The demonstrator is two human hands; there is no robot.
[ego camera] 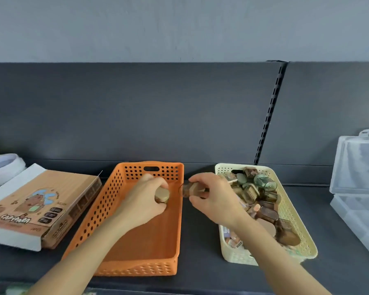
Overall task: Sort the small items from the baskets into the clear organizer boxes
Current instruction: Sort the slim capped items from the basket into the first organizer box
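An orange perforated basket [136, 248] lies in the middle of the dark shelf, its floor bare. My left hand [144, 201] is inside its far end, shut on a small round tan item [162, 194]. My right hand [211, 199] hovers over the gap between the baskets, shut on a small brown and tan item [189, 189]. To the right, a cream perforated basket [303, 241] holds several small brown, tan and green items [262, 196]. A clear organizer box [358, 184] stands at the far right with its lid up.
A brown printed cardboard box [43, 207] lies on a white box at the left. White round containers [2, 167] sit behind it. A dark back panel with a slotted rail [268, 116] rises behind the shelf.
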